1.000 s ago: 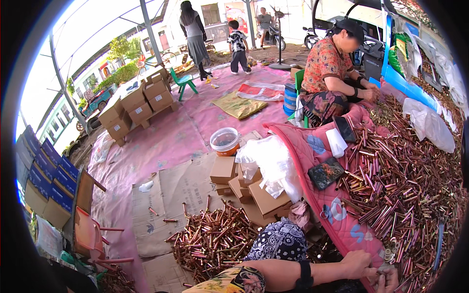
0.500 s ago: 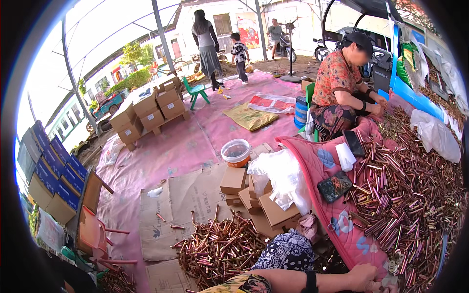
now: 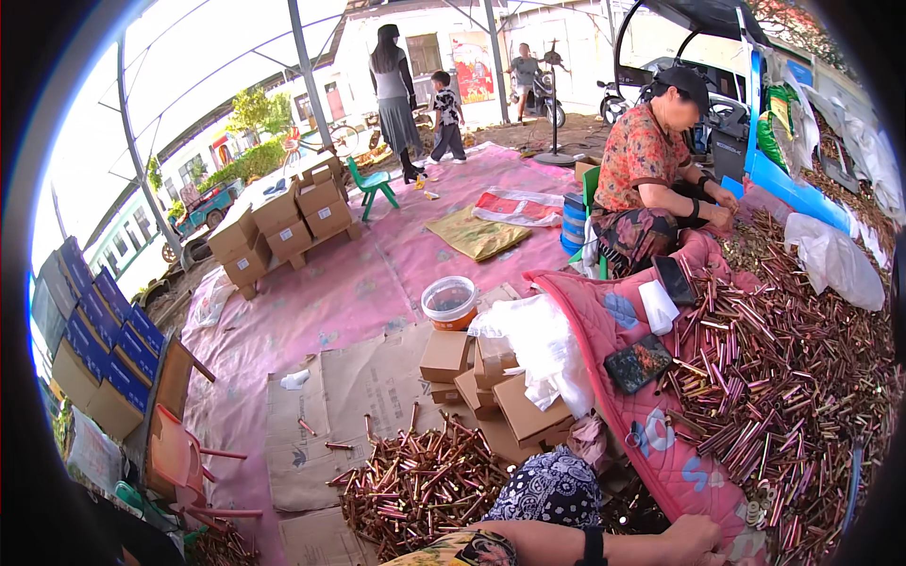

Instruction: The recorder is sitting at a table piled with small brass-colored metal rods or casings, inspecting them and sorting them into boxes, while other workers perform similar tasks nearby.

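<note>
My left hand is at the lower right edge of the view, its forearm crossing the bottom from a yellow patterned sleeve. Its fingers are curled closed beside the pink quilt; what they hold, if anything, is hidden. I cannot make out my right hand. Close by lie several pale washers and a large heap of pinkish-gold metal bolts. A second bolt pile rests on cardboard to the left, beside my knee in dark patterned cloth.
A co-worker sits across the heap, both hands at its far edge. Small cardboard boxes, white plastic bags and a clear bucket stand ahead. Stacked cartons and a red stool are left. Other people stand behind.
The view has shifted slightly, moving most things a little left. My left hand stays closed at the quilt's edge. In the background, the child has stepped left, closer to the standing person.
</note>
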Demonstrator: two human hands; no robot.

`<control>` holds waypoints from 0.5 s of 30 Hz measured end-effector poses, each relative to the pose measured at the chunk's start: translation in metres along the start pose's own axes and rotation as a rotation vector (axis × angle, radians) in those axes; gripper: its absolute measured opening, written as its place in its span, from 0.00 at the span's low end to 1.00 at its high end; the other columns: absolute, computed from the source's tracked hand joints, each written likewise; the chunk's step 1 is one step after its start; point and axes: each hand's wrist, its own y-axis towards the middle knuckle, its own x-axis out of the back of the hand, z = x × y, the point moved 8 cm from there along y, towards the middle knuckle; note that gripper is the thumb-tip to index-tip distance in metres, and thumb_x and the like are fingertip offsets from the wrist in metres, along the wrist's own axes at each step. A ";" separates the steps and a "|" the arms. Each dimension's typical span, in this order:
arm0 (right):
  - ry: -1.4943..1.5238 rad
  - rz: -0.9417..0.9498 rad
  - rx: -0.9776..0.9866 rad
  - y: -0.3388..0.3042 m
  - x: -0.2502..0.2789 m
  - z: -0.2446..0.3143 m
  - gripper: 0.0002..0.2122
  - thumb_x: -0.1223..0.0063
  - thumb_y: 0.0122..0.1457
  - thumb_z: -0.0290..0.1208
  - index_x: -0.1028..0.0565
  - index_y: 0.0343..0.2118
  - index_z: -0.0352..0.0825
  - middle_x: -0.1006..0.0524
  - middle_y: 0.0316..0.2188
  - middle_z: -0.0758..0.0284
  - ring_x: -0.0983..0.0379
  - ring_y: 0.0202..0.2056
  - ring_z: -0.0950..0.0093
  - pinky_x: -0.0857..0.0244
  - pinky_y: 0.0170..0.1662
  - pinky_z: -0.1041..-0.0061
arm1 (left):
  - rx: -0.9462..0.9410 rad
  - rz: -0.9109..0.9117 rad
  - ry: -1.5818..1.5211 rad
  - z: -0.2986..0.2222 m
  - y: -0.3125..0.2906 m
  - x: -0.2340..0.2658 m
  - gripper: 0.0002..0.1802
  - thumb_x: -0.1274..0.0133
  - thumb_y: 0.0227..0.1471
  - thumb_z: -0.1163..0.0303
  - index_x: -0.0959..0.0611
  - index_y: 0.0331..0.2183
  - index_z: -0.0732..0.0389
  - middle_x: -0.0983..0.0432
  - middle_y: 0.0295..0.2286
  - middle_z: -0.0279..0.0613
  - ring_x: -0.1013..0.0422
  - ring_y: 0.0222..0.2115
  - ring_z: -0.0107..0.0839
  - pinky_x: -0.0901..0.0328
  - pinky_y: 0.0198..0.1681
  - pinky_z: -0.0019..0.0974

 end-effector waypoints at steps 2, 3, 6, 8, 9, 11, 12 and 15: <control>0.529 0.085 -0.684 -0.012 -0.025 -0.045 0.16 0.64 0.61 0.39 0.29 0.28 0.29 0.35 0.15 0.69 0.38 0.18 0.76 0.45 0.23 0.78 | -0.033 -0.006 0.094 0.002 -0.002 0.000 0.22 0.48 0.35 0.47 0.21 0.12 0.56 0.31 0.10 0.45 0.33 0.13 0.42 0.40 0.15 0.41; 0.540 0.083 -0.682 -0.011 -0.028 -0.049 0.16 0.64 0.61 0.39 0.29 0.28 0.29 0.35 0.15 0.69 0.38 0.18 0.76 0.45 0.23 0.78 | -0.078 0.011 0.201 -0.001 0.000 -0.005 0.23 0.48 0.34 0.45 0.22 0.12 0.55 0.32 0.10 0.47 0.33 0.13 0.45 0.39 0.16 0.43; 0.966 -0.029 -0.828 -0.036 -0.045 -0.062 0.17 0.63 0.60 0.41 0.28 0.29 0.31 0.34 0.18 0.72 0.39 0.21 0.81 0.47 0.23 0.83 | -0.089 0.016 0.095 -0.003 0.002 -0.018 0.24 0.47 0.33 0.43 0.22 0.12 0.56 0.32 0.10 0.47 0.33 0.13 0.44 0.40 0.15 0.44; 0.620 -0.154 -0.542 -0.011 -0.025 -0.044 0.17 0.61 0.60 0.41 0.28 0.30 0.30 0.33 0.21 0.71 0.37 0.23 0.80 0.45 0.24 0.84 | -0.049 0.004 0.069 0.006 0.005 -0.011 0.24 0.48 0.33 0.43 0.22 0.13 0.56 0.32 0.10 0.47 0.32 0.13 0.45 0.39 0.15 0.43; 0.618 -0.135 -0.537 -0.003 -0.026 -0.041 0.17 0.61 0.60 0.41 0.28 0.30 0.30 0.33 0.21 0.71 0.37 0.23 0.80 0.45 0.24 0.84 | -0.022 0.001 0.044 0.010 0.006 -0.007 0.25 0.48 0.33 0.42 0.21 0.13 0.56 0.32 0.10 0.47 0.32 0.13 0.45 0.39 0.15 0.43; 0.738 -0.170 -0.684 -0.004 -0.031 -0.048 0.16 0.60 0.59 0.40 0.28 0.31 0.30 0.31 0.24 0.69 0.37 0.25 0.80 0.44 0.26 0.84 | 0.011 0.001 0.065 0.011 0.006 -0.002 0.25 0.48 0.32 0.42 0.21 0.13 0.57 0.32 0.10 0.48 0.32 0.13 0.45 0.39 0.16 0.43; 0.741 -0.183 -0.684 -0.005 -0.031 -0.051 0.16 0.60 0.59 0.40 0.28 0.31 0.30 0.31 0.24 0.69 0.37 0.25 0.80 0.44 0.26 0.84 | 0.030 0.013 0.086 0.011 0.006 -0.004 0.26 0.48 0.32 0.41 0.21 0.13 0.57 0.32 0.11 0.48 0.32 0.14 0.46 0.38 0.16 0.43; 0.213 -0.228 -0.131 0.008 -0.006 -0.021 0.15 0.59 0.59 0.38 0.29 0.30 0.28 0.30 0.25 0.68 0.36 0.26 0.79 0.42 0.28 0.82 | 0.086 0.046 0.043 0.022 0.008 -0.016 0.27 0.48 0.32 0.41 0.21 0.14 0.58 0.31 0.12 0.49 0.31 0.15 0.47 0.37 0.17 0.44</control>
